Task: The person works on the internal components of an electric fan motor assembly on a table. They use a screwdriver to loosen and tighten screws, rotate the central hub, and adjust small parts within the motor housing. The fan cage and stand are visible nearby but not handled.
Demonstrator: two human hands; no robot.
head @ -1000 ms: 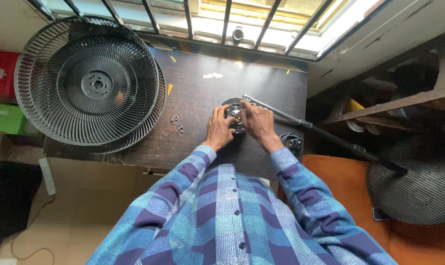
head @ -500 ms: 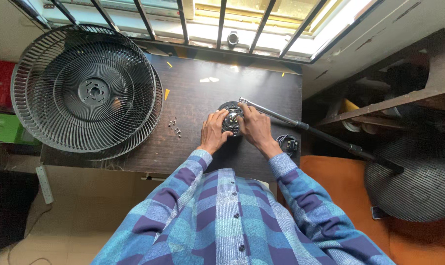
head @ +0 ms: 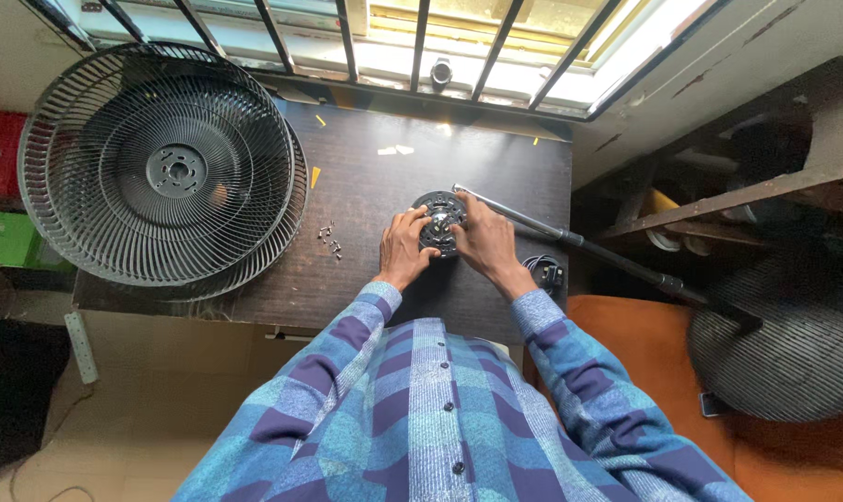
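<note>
A dark wooden table (head: 375, 177) occupies the centre of the frame, set against a barred window (head: 421, 37) along the top edge. Two black wire fan guards (head: 161, 167) lie stacked at upper left, overhanging the table. A few small screws (head: 329, 236) lie near them on the tabletop. A dark metal pole (head: 579, 244) runs from table centre toward the lower right.

The round black fan motor housing (head: 438, 221) sits at table centre, with a shiny metal middle. The left hand (head: 404, 251) grips its left rim, fingers curled. The right hand (head: 482, 240) clasps its right side, fingers closed around it.
</note>
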